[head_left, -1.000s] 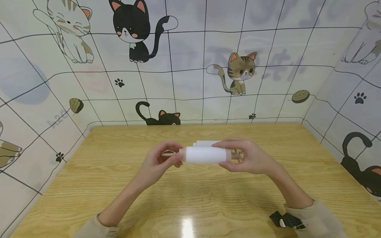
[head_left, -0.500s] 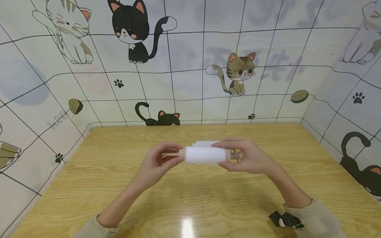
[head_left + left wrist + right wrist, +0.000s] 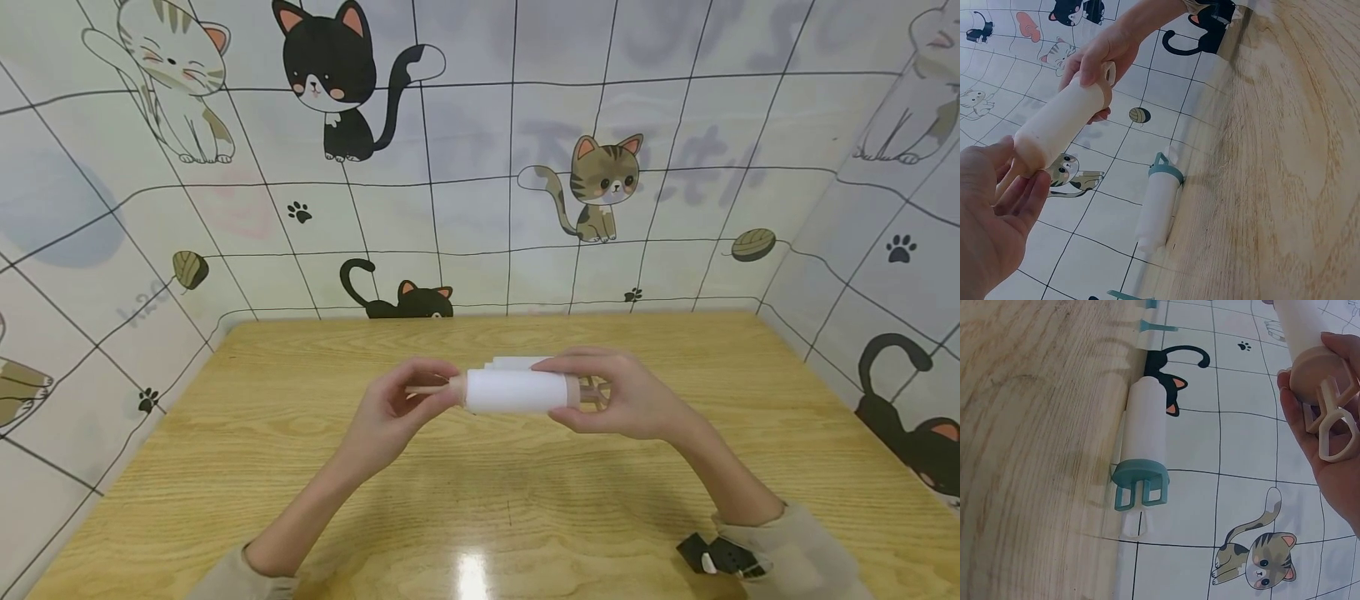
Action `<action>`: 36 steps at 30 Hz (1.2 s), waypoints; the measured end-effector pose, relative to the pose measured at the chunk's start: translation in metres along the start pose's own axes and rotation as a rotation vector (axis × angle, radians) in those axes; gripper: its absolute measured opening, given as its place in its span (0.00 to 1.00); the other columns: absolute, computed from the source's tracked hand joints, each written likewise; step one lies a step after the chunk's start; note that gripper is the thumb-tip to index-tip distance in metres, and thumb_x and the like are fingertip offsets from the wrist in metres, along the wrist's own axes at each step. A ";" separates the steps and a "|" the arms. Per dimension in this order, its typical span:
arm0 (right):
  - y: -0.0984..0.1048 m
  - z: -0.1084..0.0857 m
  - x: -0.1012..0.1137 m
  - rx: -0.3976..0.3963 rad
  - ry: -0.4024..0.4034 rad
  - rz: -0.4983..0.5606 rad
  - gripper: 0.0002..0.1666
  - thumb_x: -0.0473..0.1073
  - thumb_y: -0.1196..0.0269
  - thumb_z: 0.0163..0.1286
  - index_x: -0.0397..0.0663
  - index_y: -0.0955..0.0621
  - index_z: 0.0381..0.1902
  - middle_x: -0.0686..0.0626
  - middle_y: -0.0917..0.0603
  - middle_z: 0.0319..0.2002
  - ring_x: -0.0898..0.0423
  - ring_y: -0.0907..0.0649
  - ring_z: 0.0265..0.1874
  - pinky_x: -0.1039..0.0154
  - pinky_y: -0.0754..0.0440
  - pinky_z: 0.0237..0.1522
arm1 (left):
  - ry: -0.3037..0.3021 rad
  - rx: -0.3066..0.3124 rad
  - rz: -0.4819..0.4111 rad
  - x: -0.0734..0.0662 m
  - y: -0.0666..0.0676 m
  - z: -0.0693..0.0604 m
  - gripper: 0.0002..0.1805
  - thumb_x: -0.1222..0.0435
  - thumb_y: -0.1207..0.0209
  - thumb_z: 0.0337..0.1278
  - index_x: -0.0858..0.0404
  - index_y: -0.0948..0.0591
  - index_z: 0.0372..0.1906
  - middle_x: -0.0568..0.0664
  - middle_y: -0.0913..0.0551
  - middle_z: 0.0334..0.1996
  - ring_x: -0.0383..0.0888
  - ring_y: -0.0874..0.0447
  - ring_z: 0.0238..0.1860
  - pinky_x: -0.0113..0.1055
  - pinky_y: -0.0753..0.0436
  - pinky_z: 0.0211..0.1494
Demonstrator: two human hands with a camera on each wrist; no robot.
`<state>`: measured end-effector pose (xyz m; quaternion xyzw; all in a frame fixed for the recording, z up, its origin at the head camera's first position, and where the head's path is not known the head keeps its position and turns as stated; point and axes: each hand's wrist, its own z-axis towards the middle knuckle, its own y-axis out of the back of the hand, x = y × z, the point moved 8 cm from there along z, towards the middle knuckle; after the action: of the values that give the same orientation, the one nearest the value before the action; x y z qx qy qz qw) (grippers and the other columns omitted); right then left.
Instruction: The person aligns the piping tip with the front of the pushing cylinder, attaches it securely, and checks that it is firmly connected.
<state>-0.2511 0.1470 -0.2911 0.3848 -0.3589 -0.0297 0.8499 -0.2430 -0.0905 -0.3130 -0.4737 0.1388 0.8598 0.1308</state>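
Note:
A white cylinder with beige ends is held level above the table, a thin beige rod sticking out at its left. My left hand pinches the left beige end between thumb and fingers. At the other end, my right hand grips the beige collar; flat loops extend from it in the right wrist view. A second white tube with a teal collar lies near the wall, apart from the held one; in the head view, the held cylinder and right hand partly cover it.
The wooden table meets a cat-patterned wall covering at the back and sides. Teal pieces show at the top of the right wrist view. A dark device is at the right sleeve.
My left fingertips, curled below the cylinder's left end a second before, are no longer seen there. The cylinder and my right hand have barely moved.

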 end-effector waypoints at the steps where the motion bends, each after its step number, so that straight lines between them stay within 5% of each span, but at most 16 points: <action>1: 0.000 0.000 0.000 0.000 0.000 0.001 0.27 0.38 0.25 0.59 0.49 0.16 0.58 0.48 0.15 0.53 0.51 0.18 0.47 0.60 0.11 0.37 | 0.010 -0.002 0.005 0.001 0.000 0.000 0.14 0.76 0.37 0.64 0.67 0.20 0.53 0.58 0.18 0.50 0.50 0.17 0.52 0.43 0.14 0.55; 9: 0.000 0.000 0.001 0.000 0.011 0.005 0.27 0.37 0.25 0.60 0.50 0.16 0.58 0.49 0.15 0.53 0.51 0.18 0.46 0.59 0.11 0.36 | 0.060 0.023 -0.016 0.006 0.000 0.001 0.12 0.75 0.38 0.65 0.69 0.22 0.51 0.61 0.20 0.47 0.55 0.14 0.42 0.47 0.11 0.47; 25: 0.000 0.000 0.000 -0.005 0.018 0.002 0.28 0.36 0.24 0.59 0.48 0.17 0.58 0.48 0.15 0.53 0.51 0.18 0.46 0.60 0.12 0.36 | -0.047 0.023 -0.029 -0.003 -0.002 0.000 0.18 0.81 0.36 0.59 0.71 0.22 0.54 0.62 0.20 0.50 0.52 0.18 0.53 0.46 0.15 0.57; 36: 0.000 0.000 0.001 -0.008 0.017 -0.008 0.28 0.36 0.25 0.59 0.49 0.16 0.58 0.48 0.15 0.53 0.51 0.18 0.47 0.59 0.11 0.37 | 0.031 -0.007 0.012 0.001 0.000 0.000 0.14 0.76 0.36 0.64 0.69 0.21 0.53 0.58 0.18 0.50 0.49 0.17 0.51 0.42 0.13 0.53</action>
<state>-0.2497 0.1469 -0.2903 0.3832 -0.3501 -0.0311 0.8542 -0.2434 -0.0909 -0.3135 -0.4866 0.1408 0.8535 0.1219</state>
